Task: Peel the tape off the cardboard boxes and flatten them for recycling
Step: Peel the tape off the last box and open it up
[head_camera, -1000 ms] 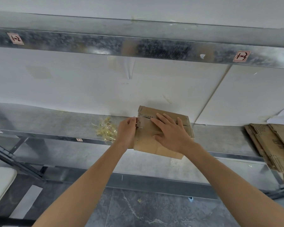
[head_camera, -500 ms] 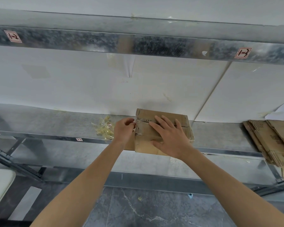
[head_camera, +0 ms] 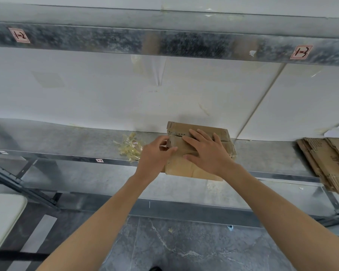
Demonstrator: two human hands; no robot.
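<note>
box (head_camera: 181,167) sits on the shelf (head_camera: 67,137) against the white wall, flaps shut so can't see inside. right hand (head_camera: 207,153) lies flat on top, fingers straight and spread, pressing down. left hand (head_camera: 155,155) has its fingers curled, pinching the box's left edge, can't tell if it's tape or card. crumpled tape (head_camera: 130,146) lies just left, flat cardboard (head_camera: 329,161) far right. upper beam has a 1-2 label (head_camera: 20,35) and a 1-3 label (head_camera: 301,52)

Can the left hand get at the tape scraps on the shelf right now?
Probably yes: the tape scraps lie on the shelf just beside the left hand, with nothing between them.
</note>
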